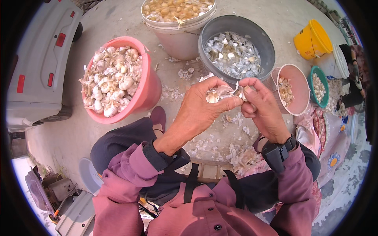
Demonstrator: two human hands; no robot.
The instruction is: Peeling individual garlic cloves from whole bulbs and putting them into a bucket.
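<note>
While both hands work above the floor, pink bucket (pixel 147 84) of garlic heads sits left, grey bucket (pixel 267 51) of skins just ahead. Left hand (pixel 204 106) closed around garlic (pixel 217 94); right hand (pixel 262 106) pinches its papery skin at fingertips. Judged light, firm, brittle-skinned; hold by the body, peel from the tip.

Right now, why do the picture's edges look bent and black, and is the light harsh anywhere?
Head view: a fisheye lens curves straight edges near the black round rim; strong sun glares off the peels in the grey bucket; the left hand and right hand, holding a garlic bulb, look sharp.
</note>
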